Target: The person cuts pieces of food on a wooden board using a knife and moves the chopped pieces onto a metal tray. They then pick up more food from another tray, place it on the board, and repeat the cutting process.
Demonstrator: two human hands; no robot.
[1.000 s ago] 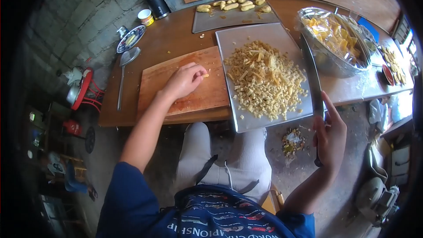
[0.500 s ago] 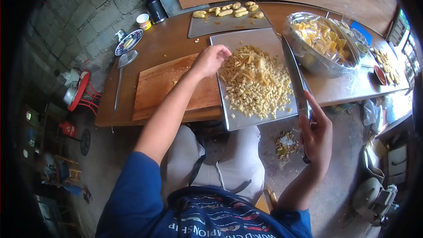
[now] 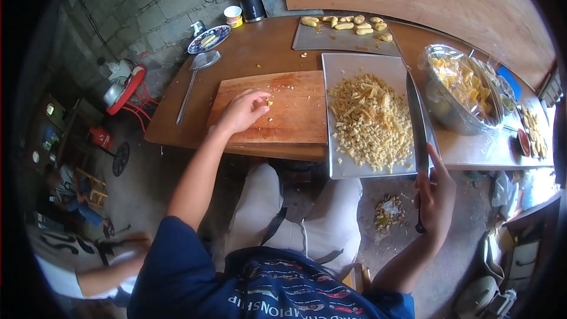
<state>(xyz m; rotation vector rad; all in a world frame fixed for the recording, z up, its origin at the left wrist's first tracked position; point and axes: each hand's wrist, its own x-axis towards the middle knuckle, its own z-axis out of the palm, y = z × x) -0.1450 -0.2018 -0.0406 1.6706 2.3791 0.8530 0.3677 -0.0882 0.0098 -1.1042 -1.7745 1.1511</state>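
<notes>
My left hand is over the wooden cutting board, fingers curled and thumb bent in around a small yellowish food piece. A few pale crumbs lie on the board. In my right hand is a large knife, gripped by its dark handle, its blade pointing away from me along the right side of a metal tray. On that tray is a heap of pale yellow diced food, with thin strips on top.
Behind stands another tray with peeled, finger-shaped pieces. At right is a metal bowl of yellow chips under plastic wrap. A skimmer, patterned plate, cup and black flask are left. Another person is at lower left.
My left hand has moved from the heap's edge left onto the cutting board. The knife stays in my right hand beside the tray. The view has shifted, and another person appears at lower left.
</notes>
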